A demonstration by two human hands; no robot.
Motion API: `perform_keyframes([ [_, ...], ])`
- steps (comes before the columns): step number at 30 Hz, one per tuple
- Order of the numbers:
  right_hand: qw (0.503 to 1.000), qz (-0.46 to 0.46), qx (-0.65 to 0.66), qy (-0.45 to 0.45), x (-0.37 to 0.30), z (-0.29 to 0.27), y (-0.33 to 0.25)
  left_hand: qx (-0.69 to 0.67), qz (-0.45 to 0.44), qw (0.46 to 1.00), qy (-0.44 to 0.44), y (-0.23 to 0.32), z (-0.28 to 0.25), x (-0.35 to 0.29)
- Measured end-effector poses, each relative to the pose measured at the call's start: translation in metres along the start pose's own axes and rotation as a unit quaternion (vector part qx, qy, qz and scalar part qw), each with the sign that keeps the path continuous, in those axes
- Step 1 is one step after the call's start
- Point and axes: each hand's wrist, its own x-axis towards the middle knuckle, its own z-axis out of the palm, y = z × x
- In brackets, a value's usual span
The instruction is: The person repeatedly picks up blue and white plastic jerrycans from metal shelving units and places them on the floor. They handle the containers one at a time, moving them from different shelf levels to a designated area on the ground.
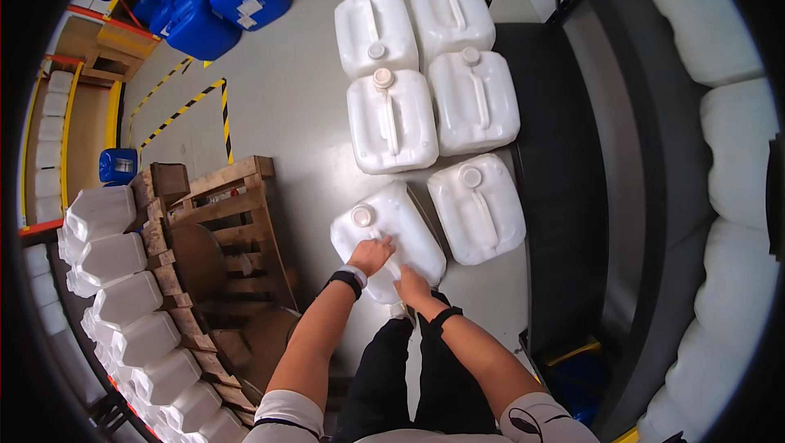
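A white plastic jerrycan (418,237) with a pale round cap stands tilted and turned in front of my legs. My left hand (372,256) is closed around its top handle on the cap side. Lower on the same handle my right hand (413,287) is closed too, nearer to my body. The fingers partly hide the handle. Just right of it, a second white jerrycan (503,197) stands upright on the grey floor. Beyond them, several more white jerrycans (409,140) are grouped in two columns, their caps and handles facing up.
A wooden pallet (260,230) stands on edge at the left, beside a long stack of white jerrycans (131,300). Blue jerrycans (204,22) stand at the far left behind yellow-black floor tape (184,112). A black surface (560,165) runs along the right, with white containers (740,152) past it.
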Motion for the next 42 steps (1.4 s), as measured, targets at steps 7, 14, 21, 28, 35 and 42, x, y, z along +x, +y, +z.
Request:
perform_keyframes([
  [7,1.0,0.006,0.009,-0.006,0.048,-0.012,0.018,-0.013,-0.034,0.999,-0.016,-0.015,0.025,0.045],
  [14,0.998,-0.034,0.004,-0.045,0.056,-0.023,0.022,-0.063,-0.071,0.993,-0.074,-0.015,0.016,0.05],
  [21,0.998,0.002,-0.011,-0.066,0.012,-0.064,0.053,-0.102,-0.114,0.983,-0.106,0.004,0.001,0.044],
  [28,0.993,0.095,-0.066,-0.001,-0.085,-0.097,0.148,-0.225,-0.104,0.966,-0.069,0.047,-0.032,0.043],
  [35,0.969,0.243,-0.041,0.008,-0.212,-0.091,0.175,-0.306,-0.053,0.949,-0.053,0.084,-0.047,-0.023],
  [42,0.96,0.24,0.07,0.128,-0.306,-0.039,0.135,-0.204,-0.036,0.966,-0.152,0.068,-0.055,-0.125],
])
